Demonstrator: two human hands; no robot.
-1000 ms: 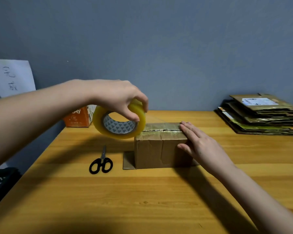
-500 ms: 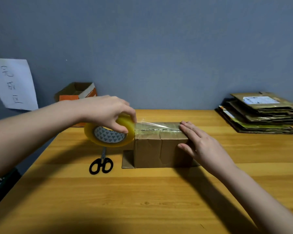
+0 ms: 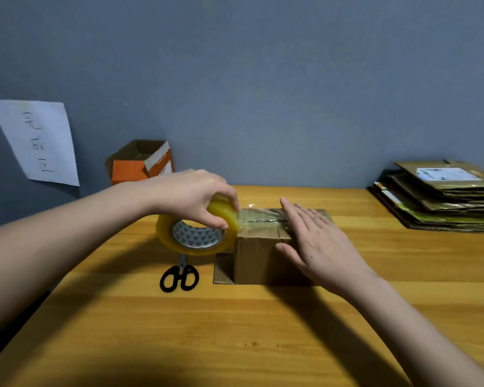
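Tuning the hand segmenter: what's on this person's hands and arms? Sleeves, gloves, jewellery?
Nothing worn that shows. The left hand and right hand are bare: no gloves, no rings visible. The left forearm and right forearm are bare to the frame edge: no sleeve, watch or band in view.

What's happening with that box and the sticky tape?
A person is taping a small cardboard box shut on a wooden table. The left hand grips the roll of clear tape at the box's left edge, and a strip runs from it over the top seam. The right hand lies flat on top of the box, fingers straight, pressing the strip down. Black scissors lie on the table just in front of the roll, untouched.
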